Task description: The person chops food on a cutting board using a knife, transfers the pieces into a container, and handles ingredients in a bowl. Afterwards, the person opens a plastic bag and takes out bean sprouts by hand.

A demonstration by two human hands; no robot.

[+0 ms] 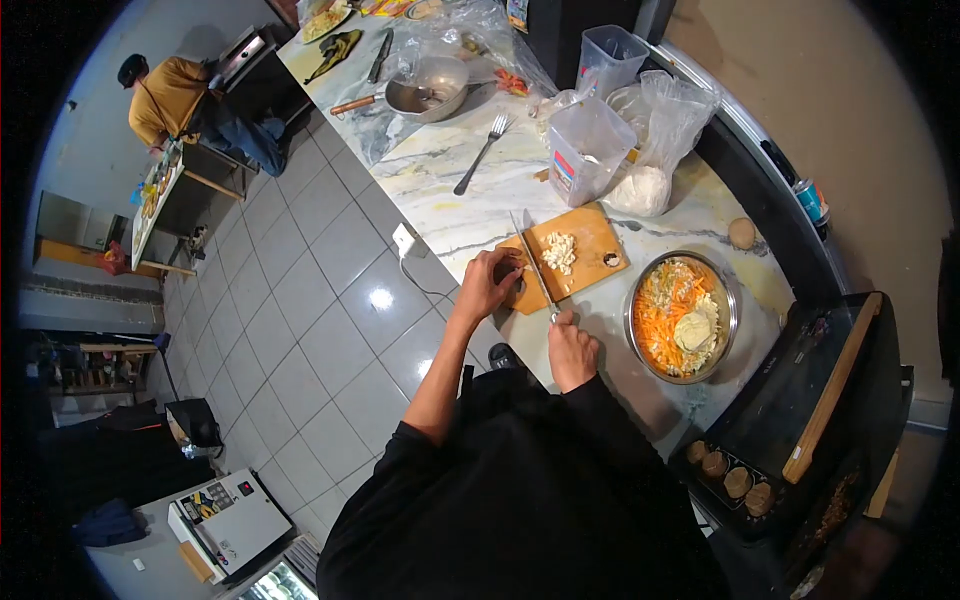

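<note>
My right hand is wrapped round the handle of a knife, whose blade lies across the left part of a wooden cutting board. Just left of the blade, my left hand has its fingers curled together at the board's edge over small pale pieces, mostly hidden. Chopped white pieces are heaped on the board right of the blade. A metal bowl to the right holds orange shreds, pale shreds and a pale yellow mound.
Beyond the board are a fork, a saucepan, a plastic container and a bag of white stuff. A black tray with a wooden bar stands at right. Another person is at a far table.
</note>
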